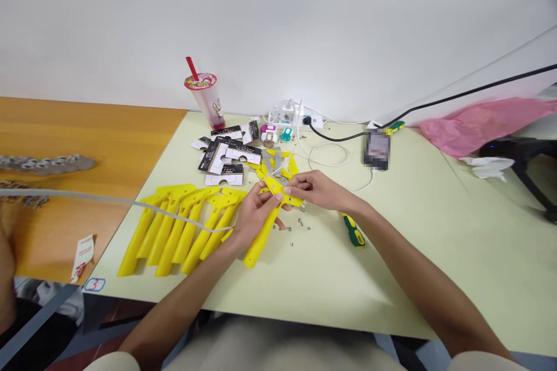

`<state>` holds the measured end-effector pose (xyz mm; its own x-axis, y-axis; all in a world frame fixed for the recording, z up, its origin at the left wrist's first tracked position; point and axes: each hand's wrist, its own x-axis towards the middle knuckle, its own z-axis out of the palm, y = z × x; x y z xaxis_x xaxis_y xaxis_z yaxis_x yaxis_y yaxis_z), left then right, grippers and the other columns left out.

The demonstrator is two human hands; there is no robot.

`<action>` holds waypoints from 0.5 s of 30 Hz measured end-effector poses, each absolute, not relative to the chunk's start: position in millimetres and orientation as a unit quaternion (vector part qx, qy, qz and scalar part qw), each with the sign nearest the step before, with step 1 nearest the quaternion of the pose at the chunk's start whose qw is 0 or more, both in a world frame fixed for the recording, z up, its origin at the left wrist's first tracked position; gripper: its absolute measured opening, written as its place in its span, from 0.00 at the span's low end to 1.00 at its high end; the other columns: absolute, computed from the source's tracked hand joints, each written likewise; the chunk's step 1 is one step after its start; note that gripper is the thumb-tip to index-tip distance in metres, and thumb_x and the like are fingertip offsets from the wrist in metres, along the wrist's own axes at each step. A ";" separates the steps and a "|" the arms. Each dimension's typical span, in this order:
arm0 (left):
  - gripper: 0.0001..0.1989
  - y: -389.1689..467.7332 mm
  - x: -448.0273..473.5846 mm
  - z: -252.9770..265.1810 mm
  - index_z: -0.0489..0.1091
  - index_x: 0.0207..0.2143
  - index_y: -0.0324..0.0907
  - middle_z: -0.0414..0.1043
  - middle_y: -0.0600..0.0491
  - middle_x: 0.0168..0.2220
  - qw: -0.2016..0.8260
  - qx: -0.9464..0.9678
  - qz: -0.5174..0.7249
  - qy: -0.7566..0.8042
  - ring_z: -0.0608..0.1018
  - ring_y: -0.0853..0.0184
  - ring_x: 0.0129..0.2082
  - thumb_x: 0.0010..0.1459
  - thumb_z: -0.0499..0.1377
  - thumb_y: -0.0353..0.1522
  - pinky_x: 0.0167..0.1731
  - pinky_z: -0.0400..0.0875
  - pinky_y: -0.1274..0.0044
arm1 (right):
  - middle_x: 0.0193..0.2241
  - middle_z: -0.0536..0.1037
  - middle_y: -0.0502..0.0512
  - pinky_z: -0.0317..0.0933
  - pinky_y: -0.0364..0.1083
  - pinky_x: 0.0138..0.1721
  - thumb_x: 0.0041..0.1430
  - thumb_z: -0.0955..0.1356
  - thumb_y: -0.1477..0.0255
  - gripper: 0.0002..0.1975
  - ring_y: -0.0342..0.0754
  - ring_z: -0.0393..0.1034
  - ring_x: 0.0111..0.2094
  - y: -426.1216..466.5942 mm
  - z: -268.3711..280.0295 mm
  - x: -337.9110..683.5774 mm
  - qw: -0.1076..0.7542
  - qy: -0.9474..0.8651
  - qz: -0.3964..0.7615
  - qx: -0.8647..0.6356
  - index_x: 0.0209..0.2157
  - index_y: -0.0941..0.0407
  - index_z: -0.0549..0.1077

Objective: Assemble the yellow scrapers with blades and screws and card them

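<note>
My left hand (255, 211) is closed around the head of a yellow plastic handle (261, 243), whose long grip slants toward me. At the other side of that head, my right hand (319, 188) has thumb and fingers pinched together; whatever lies between them is too small to tell. Just beyond the hands are more yellow pieces (290, 163) with flat grey metal strips (267, 160). Several similar yellow handles (165, 232) lie in a row left of my left hand. Small metal nuts or screws (300, 222) are scattered below my right hand.
Black-and-white card boxes (217, 156), a drink cup (209, 101) and a power strip (315, 119) stand toward the wall. A green-yellow screwdriver (354, 232) lies by my right forearm. A grey cord (130, 202) crosses the yellow handles. A pink bag (470, 127) is at right.
</note>
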<state>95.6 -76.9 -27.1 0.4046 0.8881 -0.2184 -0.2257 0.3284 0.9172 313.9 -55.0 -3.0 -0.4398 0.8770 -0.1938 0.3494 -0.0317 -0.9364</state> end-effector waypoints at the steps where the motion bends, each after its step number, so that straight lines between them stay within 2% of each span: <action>1: 0.30 -75.0 95.4 -27.1 0.66 0.51 0.43 0.81 0.43 0.47 0.717 0.432 0.388 0.386 0.86 0.52 0.43 0.56 0.74 0.47 0.21 0.83 0.73 | 0.21 0.61 0.44 0.42 0.45 0.26 0.61 0.74 0.46 0.25 0.41 0.48 0.24 -53.9 -0.6 313.3 0.241 -0.656 0.540 -0.469 0.36 0.56 0.79; 3: 0.33 -72.0 94.5 -27.0 0.62 0.53 0.44 0.80 0.42 0.49 0.707 0.442 0.393 0.389 0.85 0.52 0.43 0.56 0.74 0.47 0.19 0.82 0.72 | 0.21 0.63 0.44 0.42 0.45 0.26 0.60 0.75 0.46 0.25 0.41 0.49 0.24 -51.9 4.3 311.2 0.242 -0.653 0.542 -0.470 0.36 0.57 0.79; 6: 0.36 -71.3 91.1 -25.4 0.58 0.61 0.48 0.72 0.39 0.61 0.631 0.506 0.424 0.407 0.84 0.54 0.48 0.59 0.73 0.44 0.25 0.85 0.70 | 0.21 0.63 0.44 0.44 0.45 0.26 0.57 0.76 0.46 0.26 0.41 0.51 0.24 -49.1 10.7 307.8 0.276 -0.627 0.549 -0.479 0.32 0.56 0.76; 9: 0.41 -73.7 85.5 -23.9 0.54 0.72 0.55 0.59 0.40 0.73 0.442 0.664 0.431 0.421 0.81 0.56 0.55 0.63 0.71 0.38 0.40 0.87 0.67 | 0.20 0.60 0.43 0.42 0.45 0.25 0.53 0.77 0.45 0.27 0.40 0.50 0.24 -47.7 14.2 307.6 0.318 -0.598 0.541 -0.499 0.28 0.56 0.73; 11: 0.38 -74.0 82.9 -24.1 0.56 0.75 0.57 0.53 0.39 0.77 0.300 0.777 0.406 0.376 0.80 0.55 0.58 0.68 0.67 0.34 0.48 0.86 0.64 | 0.20 0.60 0.42 0.41 0.45 0.25 0.53 0.77 0.47 0.26 0.40 0.49 0.23 -47.7 15.3 309.8 0.335 -0.586 0.538 -0.506 0.28 0.56 0.73; 13: 0.33 -71.7 82.9 -25.3 0.57 0.76 0.55 0.51 0.39 0.78 0.190 0.850 0.381 0.311 0.79 0.53 0.63 0.73 0.59 0.31 0.55 0.83 0.61 | 0.20 0.61 0.43 0.42 0.44 0.25 0.54 0.78 0.50 0.23 0.40 0.50 0.24 -48.0 16.1 313.2 0.346 -0.576 0.535 -0.512 0.28 0.56 0.74; 15: 0.33 -67.4 85.2 -26.7 0.53 0.79 0.53 0.55 0.39 0.77 0.117 0.884 0.363 0.269 0.74 0.51 0.68 0.75 0.53 0.27 0.62 0.79 0.58 | 0.21 0.64 0.44 0.45 0.44 0.26 0.54 0.77 0.53 0.21 0.40 0.53 0.24 -48.1 16.8 316.6 0.349 -0.569 0.531 -0.521 0.29 0.56 0.74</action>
